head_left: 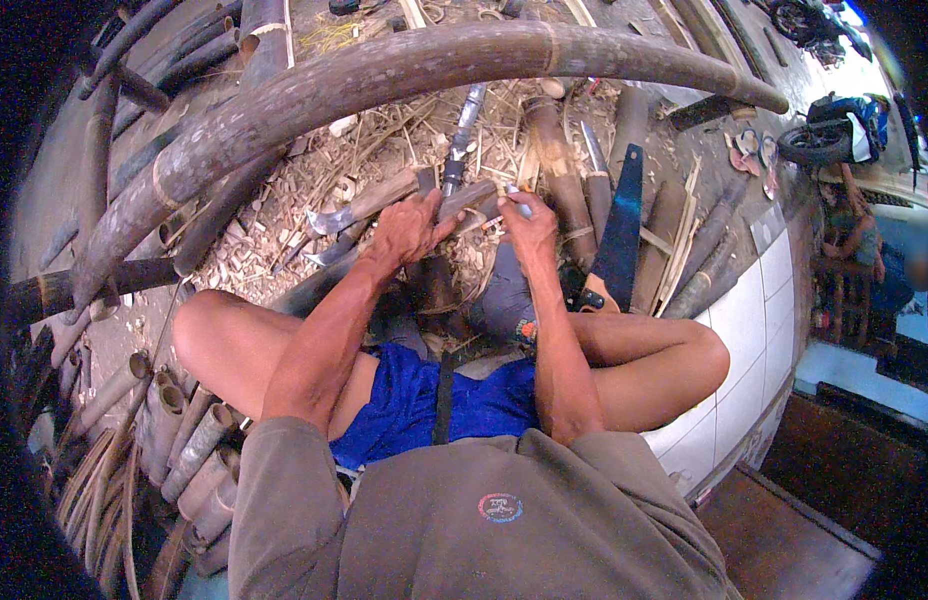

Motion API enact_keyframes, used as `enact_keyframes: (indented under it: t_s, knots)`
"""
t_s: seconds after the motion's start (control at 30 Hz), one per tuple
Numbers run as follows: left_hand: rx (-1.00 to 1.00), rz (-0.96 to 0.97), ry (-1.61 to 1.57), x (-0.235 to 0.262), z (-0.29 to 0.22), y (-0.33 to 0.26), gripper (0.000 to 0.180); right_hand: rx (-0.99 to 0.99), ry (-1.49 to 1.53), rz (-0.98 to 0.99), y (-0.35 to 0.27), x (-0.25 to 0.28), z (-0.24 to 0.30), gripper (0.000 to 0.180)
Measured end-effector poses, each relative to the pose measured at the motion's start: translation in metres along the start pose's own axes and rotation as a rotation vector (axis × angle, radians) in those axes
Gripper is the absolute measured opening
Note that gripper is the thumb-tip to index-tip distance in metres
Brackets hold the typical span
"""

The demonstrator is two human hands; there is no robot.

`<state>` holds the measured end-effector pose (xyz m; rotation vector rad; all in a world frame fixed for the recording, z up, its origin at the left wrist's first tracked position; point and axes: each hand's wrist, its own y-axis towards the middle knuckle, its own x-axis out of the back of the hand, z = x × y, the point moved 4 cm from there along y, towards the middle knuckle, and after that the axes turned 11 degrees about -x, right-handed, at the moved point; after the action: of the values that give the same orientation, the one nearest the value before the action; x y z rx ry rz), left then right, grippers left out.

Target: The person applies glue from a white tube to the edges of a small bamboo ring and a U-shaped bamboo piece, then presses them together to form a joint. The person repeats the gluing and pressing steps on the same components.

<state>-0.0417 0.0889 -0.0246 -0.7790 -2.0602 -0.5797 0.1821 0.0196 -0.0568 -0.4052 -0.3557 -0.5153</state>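
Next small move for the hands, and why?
Probably have the left hand firm its grip on the short bamboo piece: it holds one end, while the right hand, pinching a small pale object I can't identify, is close to the other.

Pinkish sandals with blue straps [744,158] lie near a dark, black-tyred motorbike [822,140]; white floor tiles [752,350] spread at right; brown bamboo tubes [196,452] cluster lower left.
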Motion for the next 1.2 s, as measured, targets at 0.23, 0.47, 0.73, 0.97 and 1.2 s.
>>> enact_keyframes:
  t_s: [0.23, 0.47, 0.73, 0.97, 1.2]
  knots:
    - [0.017, 0.013, -0.020, 0.002, 0.000, 0.000, 0.061, 0.008, 0.018, -0.002, -0.004, -0.001, 0.007, 0.032]
    - [0.058, 0.052, -0.015, 0.005, 0.001, -0.001, 0.060, -0.128, 0.142, 0.058, -0.018, -0.003, 0.028, 0.031]
    - [0.033, -0.005, -0.008, 0.002, -0.003, 0.002, 0.054, -0.142, 0.188, 0.038, -0.023, -0.002, 0.033, 0.032]
    - [0.057, -0.049, -0.009, 0.014, -0.016, 0.003, 0.053, -0.136, 0.119, 0.001, -0.024, 0.004, 0.041, 0.034]
    - [0.065, -0.021, -0.034, 0.012, -0.013, 0.002, 0.054, -0.060, 0.061, -0.015, -0.034, 0.010, 0.058, 0.032]
